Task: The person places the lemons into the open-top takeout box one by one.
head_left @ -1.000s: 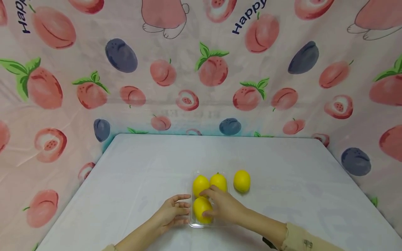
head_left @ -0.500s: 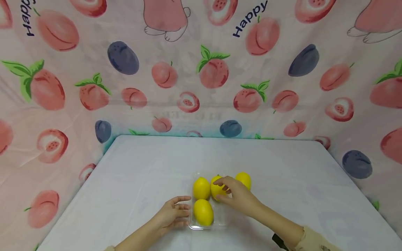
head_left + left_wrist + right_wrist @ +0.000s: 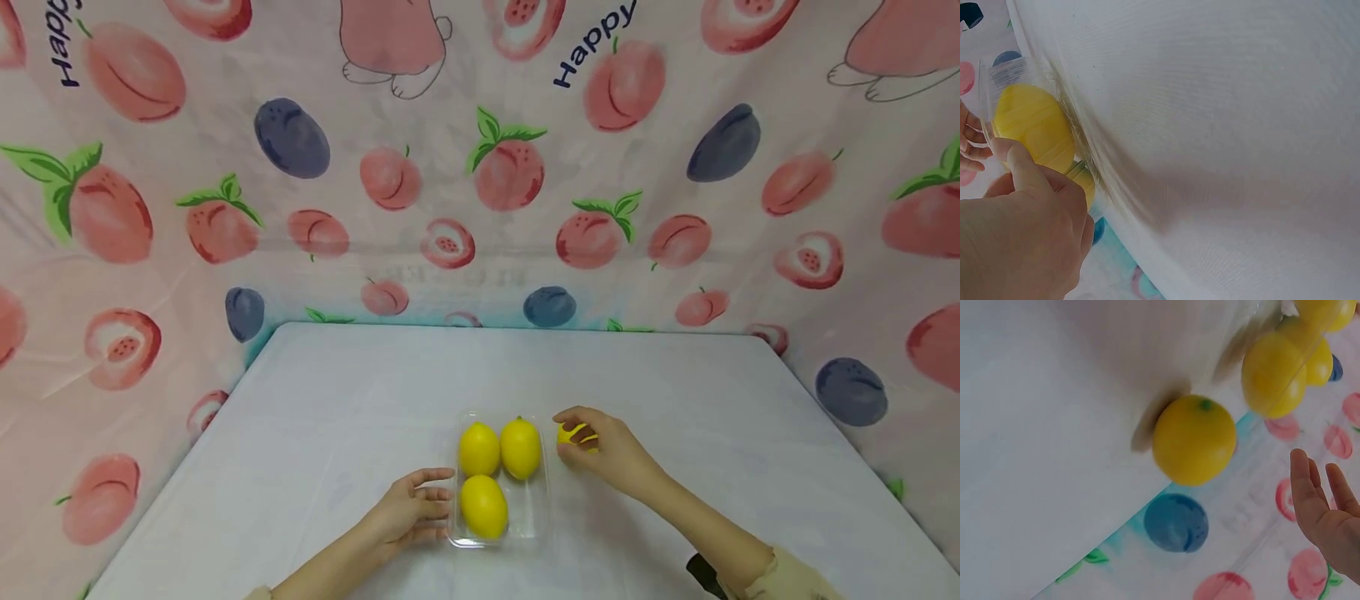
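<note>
A clear plastic tray (image 3: 537,518) on the table holds three yellow lemons: two in the back compartments and one lemon (image 3: 483,507) at front left. Its front right part is bare. My left hand (image 3: 408,510) rests along the tray's left side, fingers loosely spread with the tips at the wall. My right hand (image 3: 611,450) is over a loose lemon (image 3: 567,432) right of the tray and partly hides it. In the right wrist view this lemon (image 3: 1194,440) lies on the cloth, apart from the hand (image 3: 1329,519) with its extended fingers.
A white cloth (image 3: 360,383) covers the table. Behind it and at both sides hangs a pink curtain (image 3: 450,183) printed with peaches and dark blue fruit. A dark band (image 3: 705,575) shows below the right wrist.
My right hand has let go of the front-left lemon, passed over the back-right one and moved right to the loose lemon. My left hand has stayed by the tray.
</note>
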A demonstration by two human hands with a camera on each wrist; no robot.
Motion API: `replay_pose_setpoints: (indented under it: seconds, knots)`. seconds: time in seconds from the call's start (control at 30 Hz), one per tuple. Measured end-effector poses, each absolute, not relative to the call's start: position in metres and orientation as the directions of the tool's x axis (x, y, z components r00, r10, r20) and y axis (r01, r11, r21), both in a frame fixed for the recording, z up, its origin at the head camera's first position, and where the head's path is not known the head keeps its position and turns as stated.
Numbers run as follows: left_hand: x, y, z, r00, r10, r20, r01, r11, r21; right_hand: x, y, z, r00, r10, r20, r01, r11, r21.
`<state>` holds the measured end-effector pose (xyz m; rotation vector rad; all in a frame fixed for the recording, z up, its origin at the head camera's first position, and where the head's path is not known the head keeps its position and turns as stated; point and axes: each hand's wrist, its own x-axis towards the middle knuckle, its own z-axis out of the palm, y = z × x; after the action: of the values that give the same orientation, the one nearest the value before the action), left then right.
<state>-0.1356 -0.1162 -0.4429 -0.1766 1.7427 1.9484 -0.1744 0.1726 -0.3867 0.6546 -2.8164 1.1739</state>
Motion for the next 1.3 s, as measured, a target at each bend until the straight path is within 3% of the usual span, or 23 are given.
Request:
replay_pose_setpoints:
  seconds: [0.4, 0.87, 1.3]
  knots:
    - [-0.133, -0.119, -0.444, -0.859, 0.278, -0.430, -0.457, -0.037, 0.889, -0.193, 0.199, -0.392, -0.943, -0.270, 0.195, -0.329, 0.659, -0.677]
    - [-0.138, -0.119, -0.456, -0.857, 0.299, -0.419, -0.454, -0.057, 0.889, -0.221, 0.232, -0.412, -0.971, -0.239, 0.021, -0.183, 0.679, -0.711]
    - [-0.137, -0.117, -0.445, -0.852, 0.298, -0.431, -0.468, -0.064, 0.881, -0.235, 0.227, -0.423, -0.933, -0.282, -0.221, -0.005, 0.627, -0.779]
